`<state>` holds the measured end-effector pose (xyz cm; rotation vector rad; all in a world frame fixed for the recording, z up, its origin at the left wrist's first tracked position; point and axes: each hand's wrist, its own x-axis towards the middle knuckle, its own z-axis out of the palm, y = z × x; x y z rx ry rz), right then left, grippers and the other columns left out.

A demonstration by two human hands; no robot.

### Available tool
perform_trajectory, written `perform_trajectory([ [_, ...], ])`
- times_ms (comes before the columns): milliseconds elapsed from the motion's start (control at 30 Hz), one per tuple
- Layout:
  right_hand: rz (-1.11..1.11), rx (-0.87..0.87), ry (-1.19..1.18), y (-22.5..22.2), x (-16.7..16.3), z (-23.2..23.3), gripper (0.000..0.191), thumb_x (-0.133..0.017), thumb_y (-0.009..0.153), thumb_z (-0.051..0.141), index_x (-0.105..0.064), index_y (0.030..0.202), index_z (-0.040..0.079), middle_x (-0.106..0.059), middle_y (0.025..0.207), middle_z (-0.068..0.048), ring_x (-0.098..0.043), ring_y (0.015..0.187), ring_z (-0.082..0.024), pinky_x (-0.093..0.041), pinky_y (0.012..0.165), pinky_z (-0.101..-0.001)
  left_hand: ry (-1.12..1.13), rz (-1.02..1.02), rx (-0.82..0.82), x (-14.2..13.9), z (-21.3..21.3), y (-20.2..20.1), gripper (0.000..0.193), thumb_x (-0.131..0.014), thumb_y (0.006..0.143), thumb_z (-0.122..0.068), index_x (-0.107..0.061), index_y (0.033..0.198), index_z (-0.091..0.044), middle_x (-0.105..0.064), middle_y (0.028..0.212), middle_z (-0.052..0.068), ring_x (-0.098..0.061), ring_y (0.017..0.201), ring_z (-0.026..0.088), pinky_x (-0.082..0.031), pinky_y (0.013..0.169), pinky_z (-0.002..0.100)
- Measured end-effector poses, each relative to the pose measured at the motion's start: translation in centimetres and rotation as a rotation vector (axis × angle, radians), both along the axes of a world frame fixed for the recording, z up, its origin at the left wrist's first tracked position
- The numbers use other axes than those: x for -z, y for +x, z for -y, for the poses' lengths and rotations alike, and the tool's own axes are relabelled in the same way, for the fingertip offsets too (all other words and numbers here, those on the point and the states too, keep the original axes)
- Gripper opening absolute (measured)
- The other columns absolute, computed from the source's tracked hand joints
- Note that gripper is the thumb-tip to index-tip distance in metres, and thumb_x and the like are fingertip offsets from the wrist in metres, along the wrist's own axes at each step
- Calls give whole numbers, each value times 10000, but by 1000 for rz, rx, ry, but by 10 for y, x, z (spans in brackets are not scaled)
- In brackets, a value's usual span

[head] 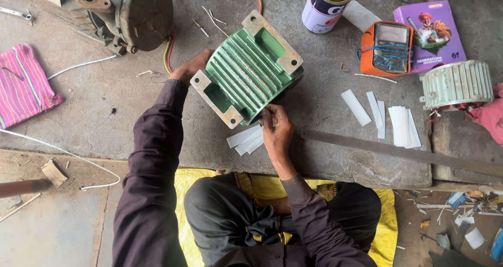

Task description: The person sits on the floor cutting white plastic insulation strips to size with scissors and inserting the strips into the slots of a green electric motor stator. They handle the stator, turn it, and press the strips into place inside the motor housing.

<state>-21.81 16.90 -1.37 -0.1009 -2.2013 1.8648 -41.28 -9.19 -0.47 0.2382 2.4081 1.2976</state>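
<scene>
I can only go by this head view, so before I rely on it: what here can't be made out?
- Open end of the green motor housing: faces away from the camera, interior unseen.
- Right hand fingertips: hidden at the housing's lower edge; grip unclear.
- Left hand: mostly behind the housing.
- Old grey motor: cut off by the top edge.
- Steel ruler: runs past the right edge.

Grey concrete slab (325,110), dusty floor (47,230)

A motor repair workshop: finned motor housings (246,68), a multimeter (386,48), wire scraps.
</scene>
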Motion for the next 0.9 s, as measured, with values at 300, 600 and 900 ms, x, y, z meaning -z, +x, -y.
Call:
perform_trajectory([
  [300, 8, -21, 14, 5, -10, -2, 133, -628, 1037, 111, -661, 1097, -3, -736, 903, -77, -742, 774, -122, -601, 658, -266, -142, -55, 80, -61, -3, 7, 381, -742, 941, -231, -687, 1254, -21, -747, 1147, 145, -724, 1021, 269, -595, 891, 409],
  [600, 28, -50, -67, 4, -15, -9, 178, -606, 1045, 137, -664, 1165, 19, -730, 949, -99, -752, 806, -164, -604, 687, -304, -225, -737, -62, -160, 70, 68, 225, -818, 928, -85, -800, 1146, -36, -783, 970, 123, -733, 767, 138, -578, 654, 253],
  [900, -122, -235, -64, 127, -85, -72, 339, -692, 970, 150, -595, 1250, -15, -678, 1160, -140, -664, 941, -177, -586, 744, -297, 657, -115, -526, -74, 13, 349, 388, -544, 656, 14, -697, 1012, 32, -739, 887, 75, -712, 763, 149, -573, 765, 224],
])
